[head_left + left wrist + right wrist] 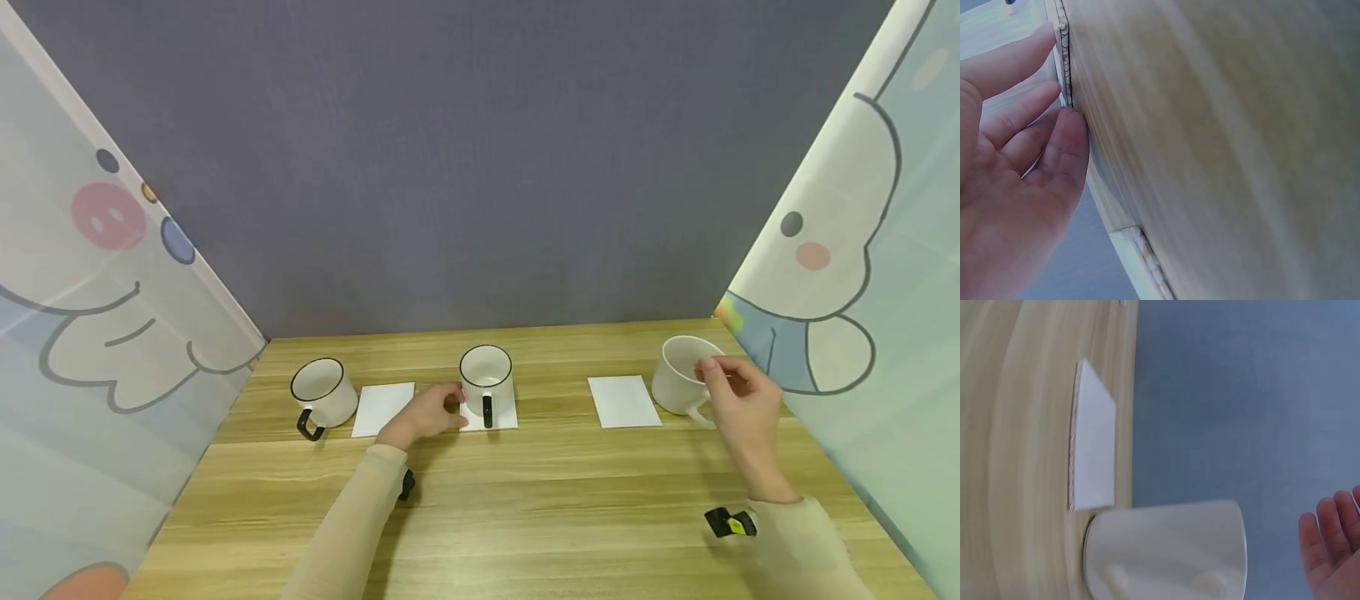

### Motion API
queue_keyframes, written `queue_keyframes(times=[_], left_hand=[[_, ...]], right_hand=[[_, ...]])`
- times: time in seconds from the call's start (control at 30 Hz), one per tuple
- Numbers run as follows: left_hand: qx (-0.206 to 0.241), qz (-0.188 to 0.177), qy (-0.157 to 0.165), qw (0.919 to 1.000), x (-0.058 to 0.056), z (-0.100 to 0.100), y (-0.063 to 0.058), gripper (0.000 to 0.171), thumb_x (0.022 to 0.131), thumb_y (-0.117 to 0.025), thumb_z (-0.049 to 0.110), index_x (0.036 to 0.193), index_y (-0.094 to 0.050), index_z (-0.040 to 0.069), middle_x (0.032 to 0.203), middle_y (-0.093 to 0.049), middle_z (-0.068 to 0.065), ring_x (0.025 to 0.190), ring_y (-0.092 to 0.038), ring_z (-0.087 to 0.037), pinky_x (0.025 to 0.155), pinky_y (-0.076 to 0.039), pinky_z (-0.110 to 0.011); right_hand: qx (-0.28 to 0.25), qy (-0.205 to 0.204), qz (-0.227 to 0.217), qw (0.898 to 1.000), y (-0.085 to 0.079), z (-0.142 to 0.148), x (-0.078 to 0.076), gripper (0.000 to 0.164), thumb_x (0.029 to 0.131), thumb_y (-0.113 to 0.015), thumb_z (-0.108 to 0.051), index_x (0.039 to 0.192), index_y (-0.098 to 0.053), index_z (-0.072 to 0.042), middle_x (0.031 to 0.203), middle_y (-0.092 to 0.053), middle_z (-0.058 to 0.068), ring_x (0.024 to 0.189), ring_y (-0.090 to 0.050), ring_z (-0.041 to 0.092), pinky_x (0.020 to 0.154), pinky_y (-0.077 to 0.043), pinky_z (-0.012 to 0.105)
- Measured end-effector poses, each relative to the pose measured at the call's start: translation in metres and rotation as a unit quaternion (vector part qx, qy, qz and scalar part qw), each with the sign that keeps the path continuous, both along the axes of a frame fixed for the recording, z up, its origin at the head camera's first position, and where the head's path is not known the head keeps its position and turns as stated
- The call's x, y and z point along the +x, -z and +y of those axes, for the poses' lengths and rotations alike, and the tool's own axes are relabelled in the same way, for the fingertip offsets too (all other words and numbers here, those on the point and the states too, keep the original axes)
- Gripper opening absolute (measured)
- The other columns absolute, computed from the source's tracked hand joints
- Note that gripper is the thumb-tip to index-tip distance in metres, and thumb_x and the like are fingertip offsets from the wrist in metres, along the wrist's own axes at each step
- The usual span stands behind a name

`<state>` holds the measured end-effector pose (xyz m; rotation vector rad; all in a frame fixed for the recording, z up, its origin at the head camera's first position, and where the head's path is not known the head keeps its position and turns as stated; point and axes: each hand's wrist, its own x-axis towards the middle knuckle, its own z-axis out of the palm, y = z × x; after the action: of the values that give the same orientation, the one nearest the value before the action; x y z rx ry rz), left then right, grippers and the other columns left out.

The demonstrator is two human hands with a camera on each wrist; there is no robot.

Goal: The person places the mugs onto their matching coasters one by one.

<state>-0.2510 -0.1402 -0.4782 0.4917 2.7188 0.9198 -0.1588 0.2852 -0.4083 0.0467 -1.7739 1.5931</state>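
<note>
A white mug [487, 382] with a black rim and black handle stands upright on the middle white cardboard square [510, 417]. My left hand [429, 412] is at that square's left side, and in the left wrist view the thumb and fingertips touch its corrugated edge [1065, 62]. On the right, my right hand [742, 404] hovers over a plain white mug [675, 385], overlapping its rim in the head view. In the right wrist view the fingers [1335, 531] are extended and apart from the mug's wall [1166, 550].
Another black-rimmed mug [330, 404] stands at the left beside a bare white square [381, 407]. A further white square [624, 402] lies left of the plain mug. A grey panel [487, 167] rises behind the wooden table [510, 517], with printed curtains [832, 250] at both sides.
</note>
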Motion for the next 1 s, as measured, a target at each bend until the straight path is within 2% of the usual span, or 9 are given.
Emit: queue_keyframes(times=[0.27,0.43,0.67,0.8,1.0], left_hand=[[0.003,0.005,0.001,1.0000,0.000,0.002,0.001,0.028,0.086,-0.084,0.022,0.107,-0.067,0.015,0.128,-0.066,-0.009,0.122,-0.059,-0.029,0.105,-0.046,-0.047],[0.008,0.000,-0.002,1.0000,0.001,0.001,0.000,0.028,0.086,-0.084,0.021,0.107,-0.066,0.015,0.127,-0.066,-0.009,0.121,-0.059,-0.030,0.104,-0.046,-0.048],[0.008,0.003,0.001,1.0000,-0.002,0.001,0.002,0.027,0.086,-0.084,0.022,0.106,-0.066,0.016,0.129,-0.065,-0.008,0.121,-0.059,-0.028,0.104,-0.046,-0.046],[0.007,0.003,0.003,1.0000,-0.001,0.001,0.001,0.028,0.086,-0.084,0.021,0.106,-0.066,0.015,0.127,-0.066,-0.009,0.120,-0.060,-0.029,0.104,-0.047,-0.047],[0.006,0.002,0.000,1.0000,0.000,0.000,0.000,0.028,0.086,-0.084,0.021,0.107,-0.067,0.015,0.125,-0.066,-0.008,0.119,-0.060,-0.028,0.103,-0.047,-0.047]], right_hand=[[0.072,0.068,-0.060,0.993,0.010,0.023,0.003,0.015,0.095,-0.065,0.002,0.097,-0.068,0.016,0.079,-0.072,-0.013,0.069,-0.066,-0.001,0.067,-0.051,0.008],[0.071,0.098,-0.088,0.989,0.013,0.029,0.005,0.014,0.095,-0.067,-0.003,0.095,-0.071,0.010,0.076,-0.071,-0.015,0.066,-0.066,-0.001,0.061,-0.049,0.008],[0.060,0.133,-0.130,0.981,0.022,0.042,0.005,0.017,0.095,-0.068,-0.008,0.092,-0.072,0.008,0.067,-0.067,-0.021,0.061,-0.062,-0.005,0.054,-0.043,0.008],[0.050,0.136,-0.184,0.972,0.029,0.047,0.007,0.020,0.097,-0.069,-0.016,0.090,-0.073,0.003,0.065,-0.066,-0.021,0.061,-0.061,-0.004,0.053,-0.042,0.009],[0.023,0.107,-0.237,0.965,0.042,0.049,0.006,0.021,0.100,-0.064,-0.020,0.094,-0.074,-0.002,0.070,-0.066,-0.021,0.063,-0.064,-0.004,0.060,-0.050,0.010]])
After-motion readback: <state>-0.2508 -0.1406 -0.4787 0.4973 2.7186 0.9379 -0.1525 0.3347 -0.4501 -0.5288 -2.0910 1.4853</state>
